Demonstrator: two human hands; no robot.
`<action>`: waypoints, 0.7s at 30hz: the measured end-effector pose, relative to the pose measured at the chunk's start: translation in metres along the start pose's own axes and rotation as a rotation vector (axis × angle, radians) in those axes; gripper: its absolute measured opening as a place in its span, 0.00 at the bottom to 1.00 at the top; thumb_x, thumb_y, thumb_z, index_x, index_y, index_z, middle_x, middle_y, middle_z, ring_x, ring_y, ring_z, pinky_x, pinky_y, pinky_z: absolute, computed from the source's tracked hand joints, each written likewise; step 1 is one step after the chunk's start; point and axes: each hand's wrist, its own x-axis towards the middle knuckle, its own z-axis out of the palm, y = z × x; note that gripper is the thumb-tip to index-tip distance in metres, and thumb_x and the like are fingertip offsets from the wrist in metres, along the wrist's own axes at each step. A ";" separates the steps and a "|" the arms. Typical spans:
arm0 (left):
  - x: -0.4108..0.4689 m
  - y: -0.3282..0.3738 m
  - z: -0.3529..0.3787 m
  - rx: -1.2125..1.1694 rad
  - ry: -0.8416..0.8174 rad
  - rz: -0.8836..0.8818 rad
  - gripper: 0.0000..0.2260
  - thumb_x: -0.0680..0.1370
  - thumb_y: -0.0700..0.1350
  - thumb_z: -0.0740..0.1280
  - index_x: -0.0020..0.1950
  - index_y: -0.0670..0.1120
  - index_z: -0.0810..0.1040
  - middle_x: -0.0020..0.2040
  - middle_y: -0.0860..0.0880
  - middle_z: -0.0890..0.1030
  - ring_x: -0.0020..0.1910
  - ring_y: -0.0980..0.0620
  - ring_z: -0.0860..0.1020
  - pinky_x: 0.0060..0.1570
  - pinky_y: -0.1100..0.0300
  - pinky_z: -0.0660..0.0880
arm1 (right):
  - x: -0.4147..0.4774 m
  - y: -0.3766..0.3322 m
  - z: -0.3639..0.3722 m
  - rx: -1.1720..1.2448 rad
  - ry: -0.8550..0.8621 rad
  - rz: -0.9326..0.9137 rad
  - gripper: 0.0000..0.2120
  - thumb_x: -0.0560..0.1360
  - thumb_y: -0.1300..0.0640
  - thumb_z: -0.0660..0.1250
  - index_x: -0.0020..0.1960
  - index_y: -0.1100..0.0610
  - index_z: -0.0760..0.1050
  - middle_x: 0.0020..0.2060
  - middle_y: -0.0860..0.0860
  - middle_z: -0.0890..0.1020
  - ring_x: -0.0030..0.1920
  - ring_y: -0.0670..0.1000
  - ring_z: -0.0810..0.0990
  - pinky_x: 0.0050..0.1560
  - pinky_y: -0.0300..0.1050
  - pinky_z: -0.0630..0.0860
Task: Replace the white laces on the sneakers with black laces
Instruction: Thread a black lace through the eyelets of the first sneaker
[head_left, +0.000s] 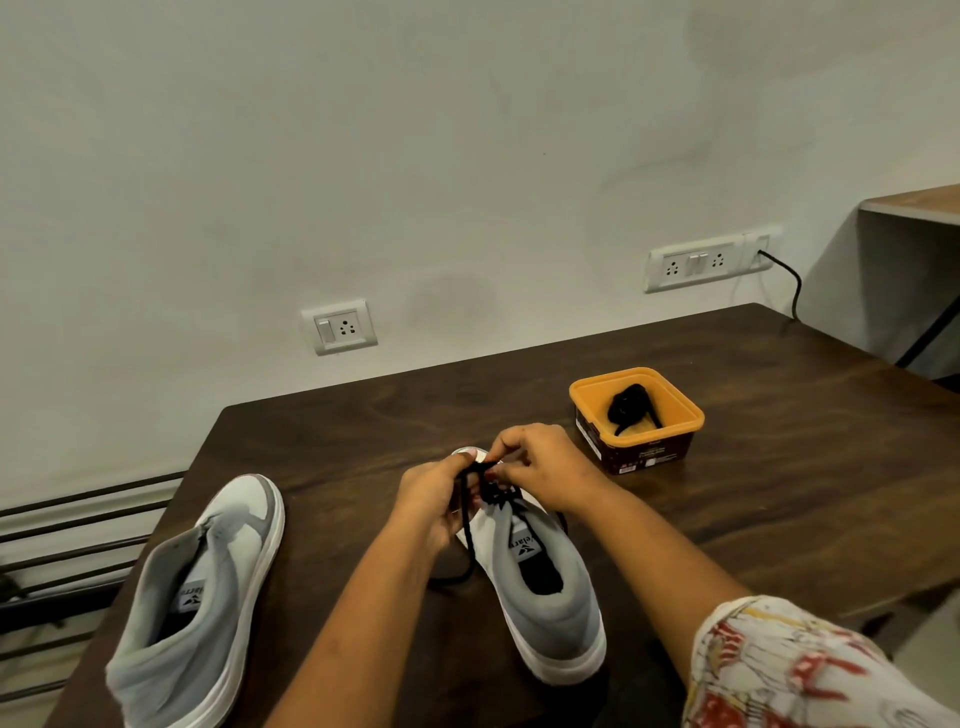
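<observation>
Threading the black lace (469, 540) through the middle sneaker (550, 592), mid-worktop (753, 441), looks the step in hand; left hand (431, 501) and right hand (543, 467) both pinch it, fingers (511, 441) clamped. Next, I judge, it needs drawing snug and even. Beside it the second sneaker (208, 582) sits laceless; another lace (626, 405) waits in the tub (584, 387).

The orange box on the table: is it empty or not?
Not empty. The orange box has no lid on, and a bundled black lace lies inside it.

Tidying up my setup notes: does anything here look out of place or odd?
Nothing spilled or damaged. The grey-and-white sneaker on the left shows no lace; a bundled black lace lies in the orange-rimmed tub.
</observation>
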 end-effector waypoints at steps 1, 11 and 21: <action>0.002 0.000 -0.001 0.012 0.015 0.016 0.05 0.77 0.40 0.67 0.46 0.39 0.79 0.31 0.45 0.82 0.28 0.51 0.79 0.29 0.61 0.75 | 0.001 0.001 0.000 0.012 0.013 0.006 0.04 0.75 0.62 0.68 0.48 0.58 0.81 0.40 0.46 0.80 0.41 0.42 0.79 0.40 0.27 0.72; 0.007 -0.003 0.000 0.088 0.031 0.034 0.07 0.79 0.46 0.65 0.45 0.43 0.76 0.42 0.45 0.82 0.40 0.47 0.80 0.36 0.56 0.76 | 0.000 -0.004 -0.008 0.668 0.199 0.345 0.12 0.83 0.61 0.52 0.47 0.57 0.72 0.45 0.52 0.79 0.41 0.46 0.77 0.38 0.36 0.74; 0.005 -0.008 0.007 0.080 0.104 0.118 0.07 0.81 0.38 0.59 0.46 0.46 0.74 0.45 0.46 0.80 0.40 0.50 0.78 0.38 0.55 0.76 | 0.000 -0.010 -0.010 1.229 0.419 0.414 0.12 0.84 0.61 0.49 0.47 0.58 0.69 0.36 0.55 0.74 0.34 0.52 0.76 0.41 0.47 0.77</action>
